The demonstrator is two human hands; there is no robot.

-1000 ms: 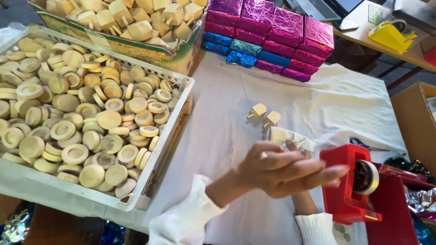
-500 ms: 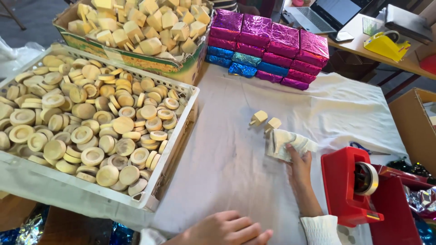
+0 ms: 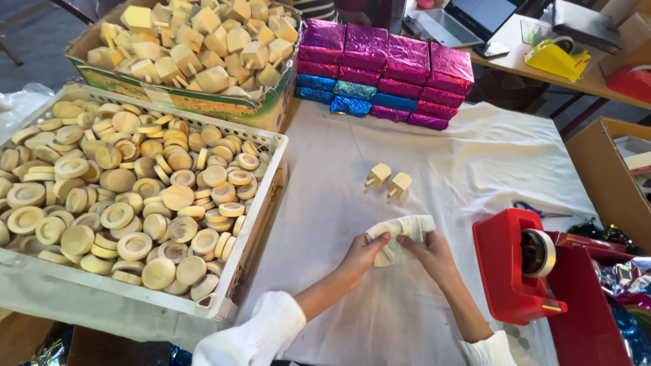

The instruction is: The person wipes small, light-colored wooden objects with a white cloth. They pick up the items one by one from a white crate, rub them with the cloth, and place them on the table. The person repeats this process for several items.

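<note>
Both my hands grip a small bundle wrapped in crumpled white paper on the white cloth. My left hand pinches its left end and my right hand holds its right side. Two pale wooden pieces with short pegs lie just beyond the bundle, apart from my hands.
A white crate of round wooden discs fills the left. Behind it stands a cardboard box of wooden pegged blocks. A stack of pink and blue foil-wrapped packages sits at the back. A red tape dispenser stands at the right, with scissors beyond.
My left hand came up from the bottom edge and took hold of the paper bundle. The bundle moved nearer to me and slightly left, under both hands.
</note>
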